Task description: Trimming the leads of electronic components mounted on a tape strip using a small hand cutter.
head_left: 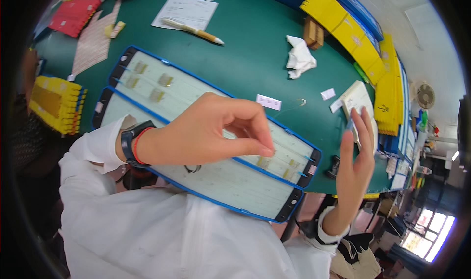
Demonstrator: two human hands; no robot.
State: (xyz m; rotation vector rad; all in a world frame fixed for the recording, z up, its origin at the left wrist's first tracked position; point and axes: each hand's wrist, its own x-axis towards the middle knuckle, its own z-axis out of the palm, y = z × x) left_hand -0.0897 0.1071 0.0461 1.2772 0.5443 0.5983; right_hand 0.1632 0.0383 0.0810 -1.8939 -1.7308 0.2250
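Note:
My left hand [196, 129] hovers over a long blue-rimmed case [196, 91] with pale panels and black ends. Its thumb and index finger are pressed together; anything between them is too small to make out. Small gold-coloured pieces [158, 93] sit in groups toward both ends of the case's far half. Past its right end, my right hand [360, 156] is raised with fingers stretched out, beside a thick white pad [359, 96]. A small bluish thing [349, 125] shows at its thumb tip, its kind unclear.
On the green table [245, 43] lie a paper sheet [182, 12] with a pen [194, 30], a crumpled tissue [300, 57] and a small white label [268, 102]. Yellow folders [343, 29] line the far right edge. Another yellow stack [56, 104] is at left.

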